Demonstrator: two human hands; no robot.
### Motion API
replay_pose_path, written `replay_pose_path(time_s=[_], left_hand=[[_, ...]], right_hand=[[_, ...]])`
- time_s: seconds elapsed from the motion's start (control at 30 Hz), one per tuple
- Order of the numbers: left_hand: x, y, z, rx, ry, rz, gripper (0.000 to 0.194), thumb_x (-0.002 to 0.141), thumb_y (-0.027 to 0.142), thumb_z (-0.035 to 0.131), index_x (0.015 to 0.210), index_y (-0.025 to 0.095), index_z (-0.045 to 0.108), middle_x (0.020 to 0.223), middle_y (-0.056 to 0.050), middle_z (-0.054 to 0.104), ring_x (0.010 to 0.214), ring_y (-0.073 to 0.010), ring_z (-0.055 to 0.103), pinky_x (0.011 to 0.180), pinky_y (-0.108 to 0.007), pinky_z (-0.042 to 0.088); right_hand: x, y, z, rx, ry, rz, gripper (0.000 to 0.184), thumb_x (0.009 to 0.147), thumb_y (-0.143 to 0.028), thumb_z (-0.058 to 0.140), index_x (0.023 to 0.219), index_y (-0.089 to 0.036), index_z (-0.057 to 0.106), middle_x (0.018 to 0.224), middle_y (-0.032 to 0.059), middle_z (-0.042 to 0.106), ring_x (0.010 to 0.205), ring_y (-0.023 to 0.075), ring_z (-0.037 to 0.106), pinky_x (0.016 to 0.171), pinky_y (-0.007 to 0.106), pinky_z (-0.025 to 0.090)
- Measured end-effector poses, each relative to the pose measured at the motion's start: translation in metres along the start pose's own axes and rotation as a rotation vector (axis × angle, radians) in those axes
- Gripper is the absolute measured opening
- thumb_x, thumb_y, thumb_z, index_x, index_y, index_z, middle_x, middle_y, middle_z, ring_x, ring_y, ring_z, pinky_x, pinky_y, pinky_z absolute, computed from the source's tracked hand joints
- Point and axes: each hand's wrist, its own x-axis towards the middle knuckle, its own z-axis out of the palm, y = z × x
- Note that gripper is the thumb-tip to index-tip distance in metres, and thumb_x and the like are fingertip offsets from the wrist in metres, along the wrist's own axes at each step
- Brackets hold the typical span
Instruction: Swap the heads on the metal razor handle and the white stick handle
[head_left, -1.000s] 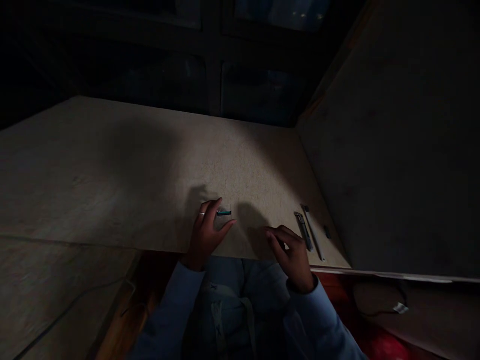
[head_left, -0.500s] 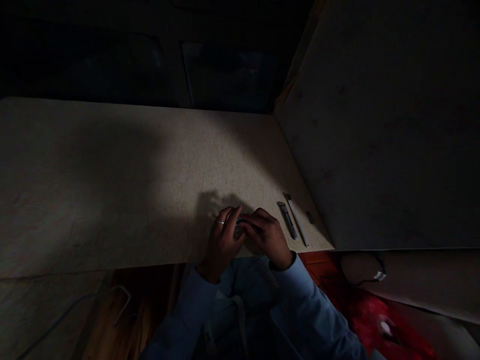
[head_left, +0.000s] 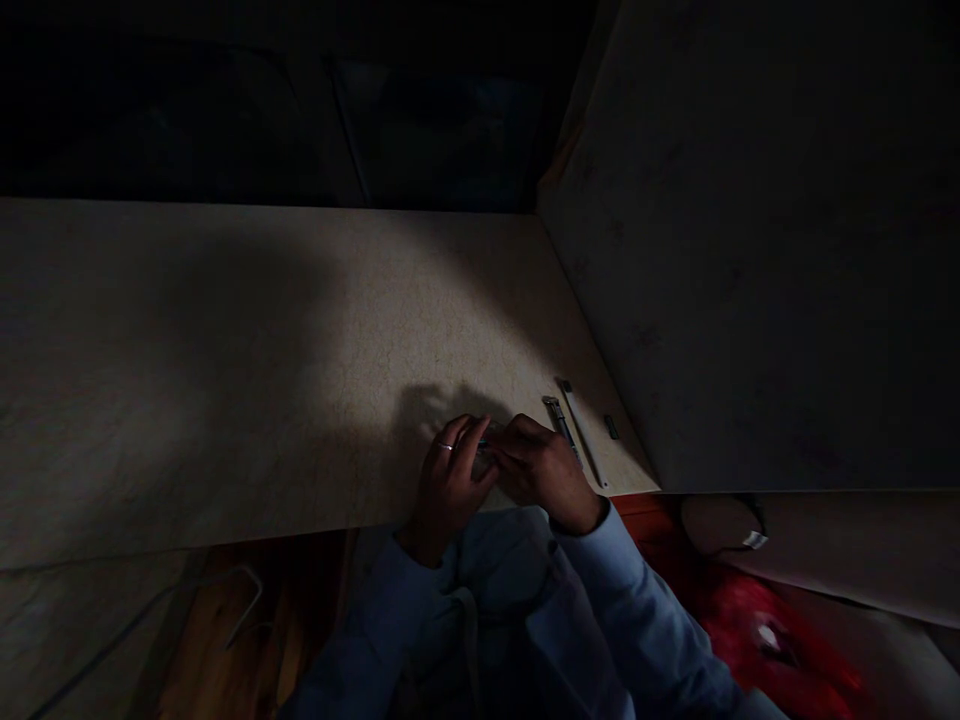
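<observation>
My left hand (head_left: pixel 450 485), with a ring on one finger, is closed in a pinch just over the front edge of the table. It grips a small dark object (head_left: pixel 483 445) with a bluish glint, mostly hidden by fingers and too dim to name. From the other side my right hand (head_left: pixel 544 470) meets it, fingers pinched together at the same small object. Right of that hand lie a slim metallic tool (head_left: pixel 563 426), a thin pale stick with a dark tip (head_left: pixel 585 435) and a small dark block (head_left: pixel 611 427).
The pale table (head_left: pixel 390 300) runs far to the left under dim light. A tall panel (head_left: pixel 750 250) borders it on the right. Below sit a red cloth-like item (head_left: pixel 780 630) at the right and a bent cable or rod (head_left: pixel 244 575) at the left.
My right hand has shifted slightly right and now covers the lower end of the metallic tool. The view has moved a little; both hands stay together at the small object.
</observation>
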Motion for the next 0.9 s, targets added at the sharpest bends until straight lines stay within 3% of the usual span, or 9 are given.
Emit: replay_pose_path(time_s=[0.33, 0.57, 0.73, 0.9], left_hand=[[0.004, 0.015, 0.010, -0.018, -0.014, -0.032, 0.054, 0.083, 0.020, 0.064, 0.134, 0.024, 0.050, 0.124, -0.012, 0.059, 0.117, -0.0246, 0.060, 0.100, -0.038, 0.052], [0.011, 0.030, 0.018, -0.040, -0.004, -0.095, 0.056, 0.082, 0.025, 0.068, 0.134, 0.024, 0.050, 0.122, -0.012, 0.059, 0.113, -0.0258, 0.060, 0.094, -0.038, 0.053], [0.026, 0.048, 0.030, -0.002, 0.003, -0.043, 0.056, 0.079, 0.026, 0.071, 0.132, 0.022, 0.052, 0.116, -0.011, 0.063, 0.108, -0.0278, 0.059, 0.094, -0.041, 0.049], [0.049, 0.070, 0.050, 0.005, -0.159, 0.001, 0.052, 0.086, 0.035, 0.064, 0.133, 0.019, 0.051, 0.120, -0.014, 0.063, 0.110, -0.0290, 0.056, 0.094, -0.042, 0.044]], right_hand=[[-0.016, 0.007, -0.009, 0.013, 0.089, -0.009, 0.030, 0.101, -0.028, 0.046, 0.109, -0.022, 0.074, 0.089, 0.0077, 0.063, 0.077, 0.0171, 0.062, 0.066, 0.027, 0.051], [-0.036, 0.006, -0.021, 0.158, 0.308, 0.019, 0.022, 0.098, -0.023, 0.053, 0.110, -0.022, 0.071, 0.087, 0.0060, 0.062, 0.080, 0.0172, 0.063, 0.071, 0.030, 0.055], [-0.062, -0.006, -0.032, 0.235, 0.477, 0.098, 0.017, 0.094, -0.016, 0.059, 0.105, -0.020, 0.071, 0.084, 0.0054, 0.065, 0.074, 0.0159, 0.061, 0.061, 0.027, 0.051], [-0.085, -0.006, -0.033, 0.252, 0.574, 0.198, 0.014, 0.091, -0.014, 0.063, 0.101, -0.019, 0.070, 0.070, 0.0007, 0.061, 0.057, 0.0118, 0.054, 0.052, 0.025, 0.043]])
